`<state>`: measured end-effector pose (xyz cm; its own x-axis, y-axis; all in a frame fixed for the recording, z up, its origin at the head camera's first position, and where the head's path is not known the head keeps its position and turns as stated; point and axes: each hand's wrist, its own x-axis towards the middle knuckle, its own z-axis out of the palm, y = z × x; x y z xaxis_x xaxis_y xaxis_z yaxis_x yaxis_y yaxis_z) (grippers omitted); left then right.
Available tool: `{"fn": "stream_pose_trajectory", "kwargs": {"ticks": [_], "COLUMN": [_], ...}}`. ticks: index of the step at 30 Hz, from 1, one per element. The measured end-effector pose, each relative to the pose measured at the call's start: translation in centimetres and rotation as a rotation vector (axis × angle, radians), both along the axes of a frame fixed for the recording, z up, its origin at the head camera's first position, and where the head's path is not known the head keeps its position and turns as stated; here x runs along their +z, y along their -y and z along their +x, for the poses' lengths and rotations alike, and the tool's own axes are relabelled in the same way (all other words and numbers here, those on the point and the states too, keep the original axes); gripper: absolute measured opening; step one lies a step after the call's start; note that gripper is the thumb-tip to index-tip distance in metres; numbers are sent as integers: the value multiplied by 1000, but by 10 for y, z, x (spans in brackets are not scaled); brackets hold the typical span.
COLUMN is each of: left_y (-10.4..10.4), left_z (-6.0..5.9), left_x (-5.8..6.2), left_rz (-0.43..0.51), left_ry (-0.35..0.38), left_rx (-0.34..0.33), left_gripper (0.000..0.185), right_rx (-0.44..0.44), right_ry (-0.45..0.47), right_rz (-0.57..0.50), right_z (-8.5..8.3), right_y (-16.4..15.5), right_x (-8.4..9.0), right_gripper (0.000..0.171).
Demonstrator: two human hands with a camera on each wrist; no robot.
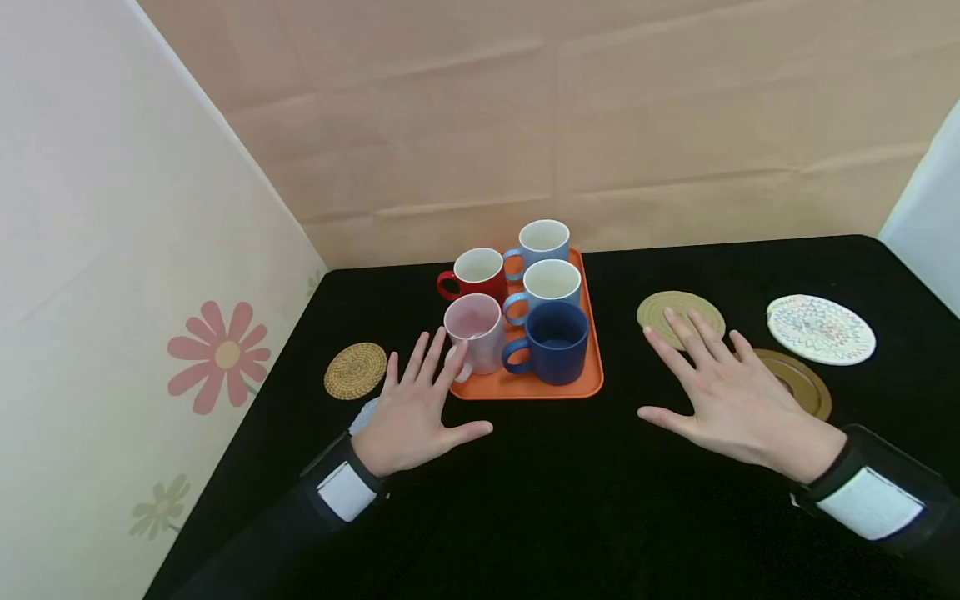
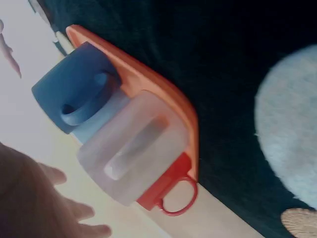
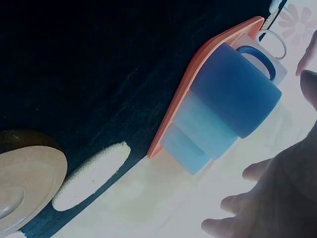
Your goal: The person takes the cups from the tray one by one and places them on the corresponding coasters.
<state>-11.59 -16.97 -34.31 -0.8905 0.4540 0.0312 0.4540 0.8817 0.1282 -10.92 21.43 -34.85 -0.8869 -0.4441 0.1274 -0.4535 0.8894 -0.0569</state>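
My left hand (image 1: 408, 421) is held with fingers spread, holding nothing, its fingertips overlapping the pink mug (image 1: 483, 337) in the head view. My right hand (image 1: 738, 400) is likewise spread and holds nothing; its fingers overlap a tan round mat (image 1: 660, 302). Between the hands, an orange tray (image 1: 517, 387) carries several upright mugs. Dark blue (image 1: 558, 350) stands front right, with the pink one to its left. A red mug (image 1: 487, 279) is behind the pink, and two light blue mugs, one nearer (image 1: 558, 287) and one farther (image 1: 546, 246), line the right side.
On the left lies a woven straw coaster (image 1: 356, 371); beside it a pale blue coaster (image 2: 292, 124) is mostly hidden by the left hand in the head view. Right of the tray are a brown round mat (image 1: 813, 392) and a white patterned one (image 1: 821, 329). Black cloth (image 1: 540, 500) covers the table.
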Motion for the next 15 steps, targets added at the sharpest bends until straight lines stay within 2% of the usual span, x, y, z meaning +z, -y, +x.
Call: {"fn": "stream_pose_trajectory", "kwargs": {"ticks": [7,15], "left_y": [22,56], "left_z": [6,13], "left_x": [-8,-20], "left_rz": [-26,-23], "left_ry": [-23,-6], "left_rx": [31,78], "left_gripper": [104,104], "right_rx": [39,69], "right_ry": [-34,2], "right_rz": [-3,14], "right_z": [1,3], "right_y": [2,6], "right_x": [-4,-9], "right_gripper": [92,92]}}
